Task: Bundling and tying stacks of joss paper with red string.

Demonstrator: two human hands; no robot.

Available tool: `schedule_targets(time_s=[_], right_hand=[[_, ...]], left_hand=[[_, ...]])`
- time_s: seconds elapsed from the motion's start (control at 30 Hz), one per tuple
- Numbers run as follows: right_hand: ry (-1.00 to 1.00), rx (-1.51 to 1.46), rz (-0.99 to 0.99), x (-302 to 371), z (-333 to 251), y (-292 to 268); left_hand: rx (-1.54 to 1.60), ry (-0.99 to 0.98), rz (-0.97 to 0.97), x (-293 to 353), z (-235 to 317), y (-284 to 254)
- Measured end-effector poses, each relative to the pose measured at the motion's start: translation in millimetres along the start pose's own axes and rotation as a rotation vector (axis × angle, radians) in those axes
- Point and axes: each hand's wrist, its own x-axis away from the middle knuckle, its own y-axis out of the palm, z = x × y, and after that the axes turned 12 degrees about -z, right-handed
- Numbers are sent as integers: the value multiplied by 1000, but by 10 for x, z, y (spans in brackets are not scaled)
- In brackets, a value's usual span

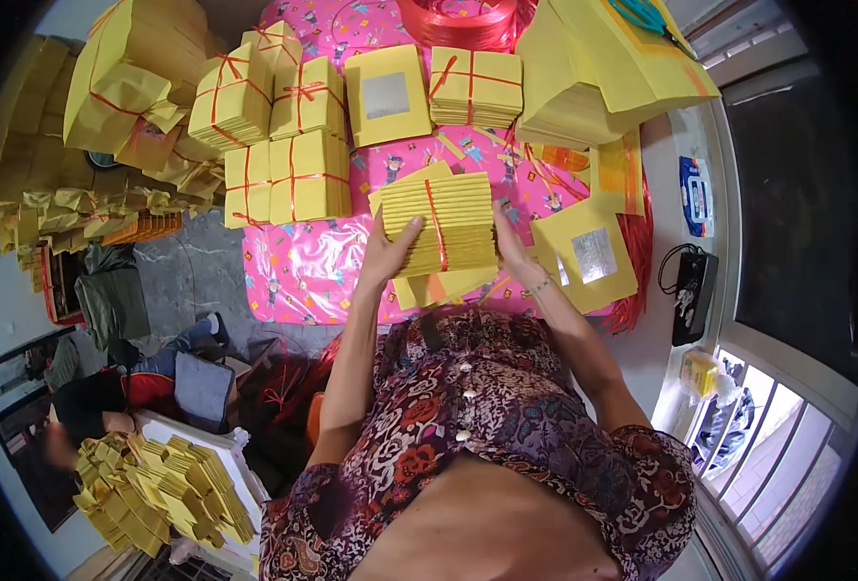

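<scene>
Between my two hands is a bundle of folded yellow paper (463,218), its layered edges facing me and a red ribbon running round its middle. My left hand (387,250) grips the left side, thumb across the front. My right hand (510,235) presses against the right side with its fingers partly hidden behind the bundle. Under the bundle lie loose yellow sheets (444,289) on the pink patterned tablecloth (318,266). Right of my right hand, a yellow sheet with a silver square (584,254) lies flat.
Several ribbon-tied yellow bundles (308,174) stand at the back left. A tall yellow paper stack (584,82) stands at the back right, teal-handled scissors (647,17) on top. Red ribbon coil (468,21) lies far back. At lower left, another person (95,402) sits by more yellow bundles (182,484).
</scene>
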Motion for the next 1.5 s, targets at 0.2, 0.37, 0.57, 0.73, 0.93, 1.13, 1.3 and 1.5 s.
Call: schedule_targets(time_s=[0.2, 0.37, 0.57, 0.73, 0.93, 1.13, 1.3, 1.5], right_hand=[[-69, -175, -65, -70, -139, -21], [-113, -319, -96, -122, -145, 36], [-393, -186, -128, 117, -456, 138], [-403, -148, -242, -1, -99, -96], [-189, 199, -107, 91, -337, 85], [-470, 217, -171, 248, -430, 85], [-568, 315, -217, 256, -173, 11], [-568, 355, -85, 274, 52, -82]], left_hand=[[333, -216, -2, -28, 169, -163], [400, -203, 20, -46, 169, -90], [431, 263, -5, 161, 224, 2], [279, 335, -11, 202, -95, 43], [338, 5, 56, 161, 5, 74], [294, 90, 97, 369, 216, 173], [-25, 320, 101, 414, -1, 187], [-142, 357, 200, 308, -171, 324]])
